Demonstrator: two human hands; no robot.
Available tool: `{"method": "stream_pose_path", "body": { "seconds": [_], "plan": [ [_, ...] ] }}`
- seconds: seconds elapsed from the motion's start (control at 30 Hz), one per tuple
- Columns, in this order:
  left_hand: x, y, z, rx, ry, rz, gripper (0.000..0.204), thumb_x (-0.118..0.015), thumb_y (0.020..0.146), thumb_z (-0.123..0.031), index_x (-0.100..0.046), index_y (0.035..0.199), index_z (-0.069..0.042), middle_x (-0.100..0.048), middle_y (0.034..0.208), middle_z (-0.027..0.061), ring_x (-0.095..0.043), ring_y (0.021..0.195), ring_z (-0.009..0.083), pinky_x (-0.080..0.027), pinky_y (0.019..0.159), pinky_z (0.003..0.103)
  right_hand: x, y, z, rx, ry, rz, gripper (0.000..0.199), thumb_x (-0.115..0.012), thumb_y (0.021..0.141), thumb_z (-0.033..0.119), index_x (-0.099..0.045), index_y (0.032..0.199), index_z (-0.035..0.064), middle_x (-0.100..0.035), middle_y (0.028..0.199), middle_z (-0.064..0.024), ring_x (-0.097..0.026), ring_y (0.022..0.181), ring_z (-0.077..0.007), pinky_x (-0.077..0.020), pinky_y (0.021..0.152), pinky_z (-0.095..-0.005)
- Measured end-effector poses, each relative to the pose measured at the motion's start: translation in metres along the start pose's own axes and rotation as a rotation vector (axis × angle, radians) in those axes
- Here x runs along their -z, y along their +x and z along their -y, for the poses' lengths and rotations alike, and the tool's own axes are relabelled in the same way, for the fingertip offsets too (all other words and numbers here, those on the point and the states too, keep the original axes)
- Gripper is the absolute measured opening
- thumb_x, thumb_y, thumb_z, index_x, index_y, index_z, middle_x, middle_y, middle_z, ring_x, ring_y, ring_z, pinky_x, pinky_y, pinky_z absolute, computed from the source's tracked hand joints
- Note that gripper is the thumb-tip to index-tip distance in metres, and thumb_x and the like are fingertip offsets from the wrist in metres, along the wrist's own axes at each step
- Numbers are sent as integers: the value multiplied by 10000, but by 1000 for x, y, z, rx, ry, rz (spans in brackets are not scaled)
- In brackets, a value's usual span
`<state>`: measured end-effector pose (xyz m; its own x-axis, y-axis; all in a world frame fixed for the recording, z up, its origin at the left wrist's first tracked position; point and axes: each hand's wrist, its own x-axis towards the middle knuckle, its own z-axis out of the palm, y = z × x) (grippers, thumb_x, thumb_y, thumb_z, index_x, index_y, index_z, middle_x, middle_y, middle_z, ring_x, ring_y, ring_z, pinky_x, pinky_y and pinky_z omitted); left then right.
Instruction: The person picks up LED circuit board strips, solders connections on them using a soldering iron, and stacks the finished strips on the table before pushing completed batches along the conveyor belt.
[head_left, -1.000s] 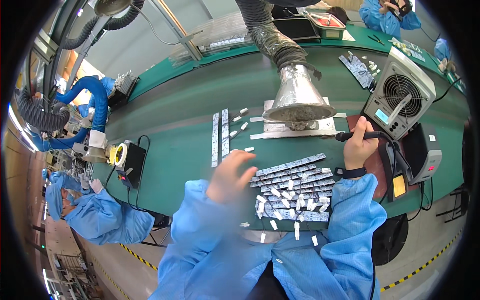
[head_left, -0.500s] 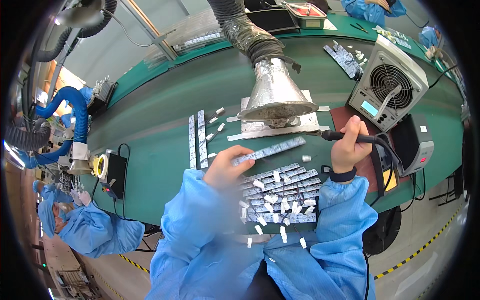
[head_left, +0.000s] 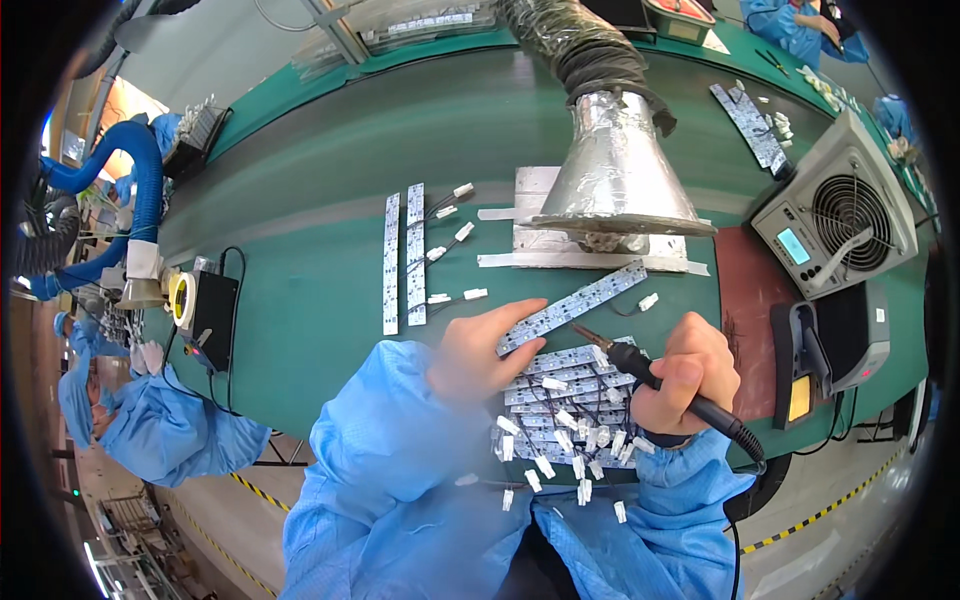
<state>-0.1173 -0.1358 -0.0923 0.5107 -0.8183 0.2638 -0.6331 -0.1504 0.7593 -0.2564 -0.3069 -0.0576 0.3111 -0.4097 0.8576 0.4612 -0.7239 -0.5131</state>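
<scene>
My left hand (head_left: 488, 345) pinches the near-left end of a white circuit board strip (head_left: 575, 306), which slants up to the right. In my right hand (head_left: 690, 375) is a soldering iron (head_left: 640, 362), gripped by its dark handle. Its metal tip points at the strip's near long edge; whether they touch I cannot tell. A white connector (head_left: 648, 301) on a thin wire lies by the strip's far right end. Below both hands, a stack of similar strips (head_left: 560, 357) carries many white connectors (head_left: 566, 420) on dark wires.
Two strips (head_left: 391, 265) lie at left, one with wired connectors. A foil-covered fume hood (head_left: 625, 165) hangs over a white board (head_left: 535, 190). At right stand a fan unit (head_left: 835, 205) and a soldering station (head_left: 850, 335) with a yellow sponge (head_left: 799, 398). Co-workers in blue sit left and far right.
My right hand has brought the soldering iron left and nearer, from beside the fume hood to the held strip. The view has shifted, and the strip is now tilted more steeply.
</scene>
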Motion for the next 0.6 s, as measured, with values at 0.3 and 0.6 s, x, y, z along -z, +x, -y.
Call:
{"method": "stream_pose_path", "body": {
  "seconds": [0.3,0.6],
  "plan": [
    [1,1,0,-70,61,-32,394,-762,774,-121,-665,1152,-68,-708,1041,129,-701,869,291,-566,739,349,-11,-4,1,-6,49,73,295,-494,908,103,-416,629,51,-353,479,-28,-330,402,-145,-227,398,-309],
    [1,2,-4,-100,59,-45,387,-758,768,-85,-657,1138,-33,-704,1020,158,-700,870,311,-559,738,349,-13,-5,0,-11,56,90,331,-495,927,109,-408,616,36,-353,475,-29,-330,396,-141,-228,393,-304]
  ]
}}
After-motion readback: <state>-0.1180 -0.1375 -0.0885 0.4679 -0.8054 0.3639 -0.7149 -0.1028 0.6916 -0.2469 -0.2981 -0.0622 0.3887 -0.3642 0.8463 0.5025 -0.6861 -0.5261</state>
